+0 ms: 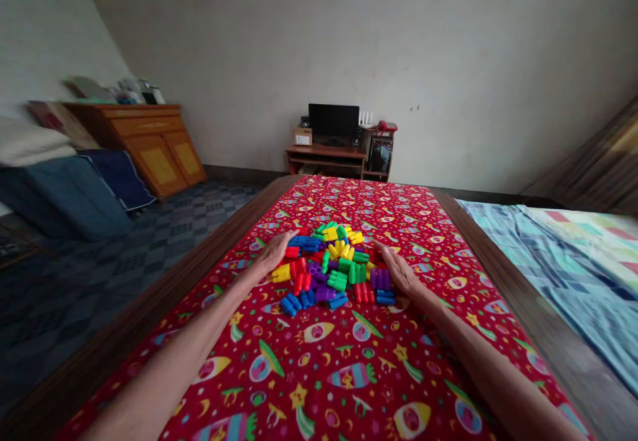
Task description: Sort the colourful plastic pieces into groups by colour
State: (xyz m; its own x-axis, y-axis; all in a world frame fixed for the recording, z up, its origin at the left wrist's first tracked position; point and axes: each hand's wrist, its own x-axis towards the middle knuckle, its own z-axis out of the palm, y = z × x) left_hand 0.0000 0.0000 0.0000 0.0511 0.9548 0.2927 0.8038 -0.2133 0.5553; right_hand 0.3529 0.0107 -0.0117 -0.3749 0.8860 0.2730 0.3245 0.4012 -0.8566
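A loose pile of plastic building blocks (pixel 337 281) in red, blue, yellow, green and purple lies on a red patterned cloth (pixel 319 368). My left hand (pixel 275 252) rests against the pile's left side, beside some blue blocks (pixel 305 244) and red ones, its fingers stretched out. On the opposite side, my right hand (pixel 397 269) lies along the edge near the purple block (pixel 380 279), fingers extended too. Neither hand grips a block. The palms face inward, and the blocks sit between them.
The cloth covers a brown wooden table (pixel 518 295). A bed (pixel 573 255) with blue bedding stands at the right. Beyond the table is a desk (pixel 326 153) with a monitor (pixel 333 121). At the left are a wooden cabinet (pixel 154 149) and a tiled floor (pixel 199 215).
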